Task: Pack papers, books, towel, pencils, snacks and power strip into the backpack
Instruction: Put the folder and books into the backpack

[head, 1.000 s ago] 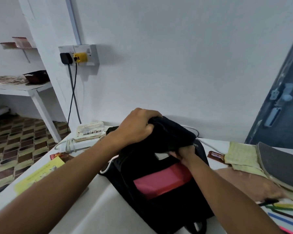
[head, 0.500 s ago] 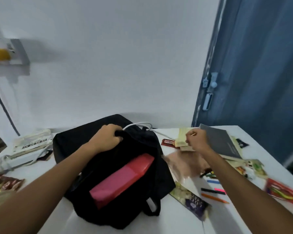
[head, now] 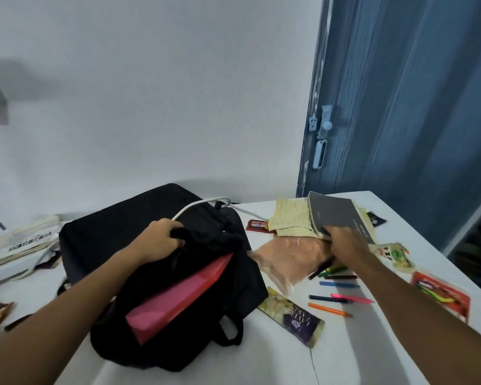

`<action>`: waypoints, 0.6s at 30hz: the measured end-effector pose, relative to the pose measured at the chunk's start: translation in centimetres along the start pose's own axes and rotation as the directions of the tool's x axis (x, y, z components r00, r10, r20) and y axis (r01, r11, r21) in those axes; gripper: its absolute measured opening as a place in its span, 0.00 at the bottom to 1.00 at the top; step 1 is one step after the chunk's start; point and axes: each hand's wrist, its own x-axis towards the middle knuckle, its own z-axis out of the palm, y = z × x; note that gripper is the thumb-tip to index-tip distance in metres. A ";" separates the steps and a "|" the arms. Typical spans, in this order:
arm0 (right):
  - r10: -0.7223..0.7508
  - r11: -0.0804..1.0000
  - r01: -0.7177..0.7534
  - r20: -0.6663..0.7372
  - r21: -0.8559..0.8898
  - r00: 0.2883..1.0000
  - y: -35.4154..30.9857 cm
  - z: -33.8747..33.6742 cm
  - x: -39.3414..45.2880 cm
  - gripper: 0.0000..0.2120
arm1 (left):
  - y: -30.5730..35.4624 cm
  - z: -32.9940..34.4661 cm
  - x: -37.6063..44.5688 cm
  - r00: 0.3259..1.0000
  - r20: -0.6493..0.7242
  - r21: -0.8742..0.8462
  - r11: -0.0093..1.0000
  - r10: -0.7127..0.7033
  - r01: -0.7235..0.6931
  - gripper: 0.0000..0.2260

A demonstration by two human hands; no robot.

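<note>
The left hand (head: 161,240) grips the top flap of the black backpack (head: 161,273), fingers curled tight round the cloth. The right hand (head: 345,243) holds the near edge of a grey book (head: 342,218), which tilts up off the white table (head: 261,362). A pink folder (head: 178,298) pokes out of the backpack. Pencils (head: 336,293) lie just below the right hand. Its fingertips are blurry.

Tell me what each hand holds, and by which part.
Left hand grips the black backpack by the fabric rim of its opening. Right hand grips the grey notebook at its near lower edge.
</note>
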 end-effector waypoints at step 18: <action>0.231 0.664 0.202 -0.455 0.720 0.860 -3.0 -11.6 1.5 0.09 | 0.4 -1.8 -0.9 0.993 -0.086 -0.098 0.993 -0.075 0.066 0.08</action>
